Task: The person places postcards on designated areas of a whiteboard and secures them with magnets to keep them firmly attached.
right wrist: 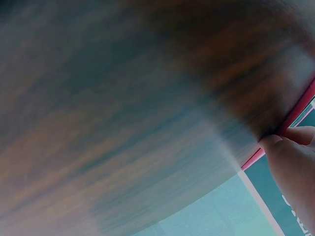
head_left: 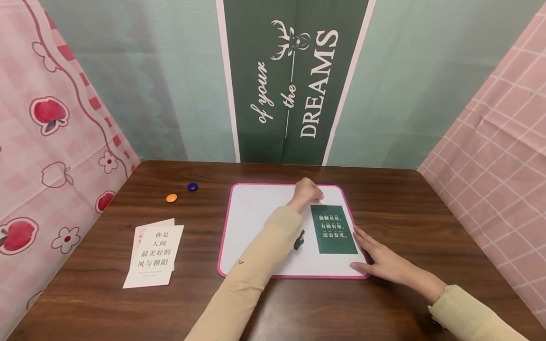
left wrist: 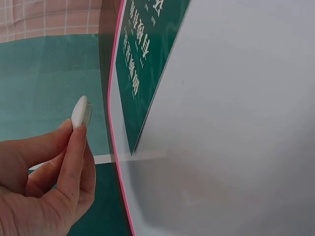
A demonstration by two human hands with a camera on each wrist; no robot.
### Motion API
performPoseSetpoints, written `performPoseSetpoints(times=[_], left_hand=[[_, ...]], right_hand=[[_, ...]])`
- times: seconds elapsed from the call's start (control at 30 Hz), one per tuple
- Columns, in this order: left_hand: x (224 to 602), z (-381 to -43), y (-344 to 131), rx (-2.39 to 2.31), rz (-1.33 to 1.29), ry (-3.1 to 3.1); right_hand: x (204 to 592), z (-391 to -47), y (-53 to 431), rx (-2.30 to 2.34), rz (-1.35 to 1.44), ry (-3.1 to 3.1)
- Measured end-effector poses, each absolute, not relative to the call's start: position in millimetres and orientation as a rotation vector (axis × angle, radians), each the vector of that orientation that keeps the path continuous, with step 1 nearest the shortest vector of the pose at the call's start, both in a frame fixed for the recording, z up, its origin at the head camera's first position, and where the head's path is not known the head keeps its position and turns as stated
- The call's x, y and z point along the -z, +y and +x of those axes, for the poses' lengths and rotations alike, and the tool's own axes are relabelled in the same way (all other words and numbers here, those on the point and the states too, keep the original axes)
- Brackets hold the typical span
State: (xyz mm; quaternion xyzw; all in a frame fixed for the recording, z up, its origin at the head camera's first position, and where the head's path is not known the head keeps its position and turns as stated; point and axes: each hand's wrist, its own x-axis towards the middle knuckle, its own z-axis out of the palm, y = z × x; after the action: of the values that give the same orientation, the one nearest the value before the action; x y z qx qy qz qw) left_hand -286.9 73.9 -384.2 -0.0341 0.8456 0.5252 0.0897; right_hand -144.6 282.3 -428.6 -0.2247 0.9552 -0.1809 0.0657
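My left hand is over the far part of a whiteboard with a pink rim, just above the top-left corner of a green card. In the left wrist view, thumb and fingertips pinch a small white round magnet. The green card, printed with white Chinese characters, lies on the board's right part. My right hand rests at the board's lower right edge with fingers extended, beside the card. The right wrist view shows the thumb touching the pink rim.
To the left on the dark wooden table lie a white printed card overlapping a pinkish card, an orange round magnet and a blue one. A curtain with lettering hangs behind the table.
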Motion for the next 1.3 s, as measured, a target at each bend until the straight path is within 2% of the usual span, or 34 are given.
performPoseSetpoints(times=[0.4, 1.07, 1.3], left_hand=[[390, -289, 87, -1.541, -0.185, 2.479], [389, -282, 86, -1.287, -0.037, 2.704], [387, -283, 85, -1.085, 0.094, 2.683]], right_hand=[[428, -146, 281, 0.563, -0.677, 2.871], [427, -145, 280, 0.549, -0.690, 2.885], [427, -144, 282, 0.565, -0.659, 2.871]])
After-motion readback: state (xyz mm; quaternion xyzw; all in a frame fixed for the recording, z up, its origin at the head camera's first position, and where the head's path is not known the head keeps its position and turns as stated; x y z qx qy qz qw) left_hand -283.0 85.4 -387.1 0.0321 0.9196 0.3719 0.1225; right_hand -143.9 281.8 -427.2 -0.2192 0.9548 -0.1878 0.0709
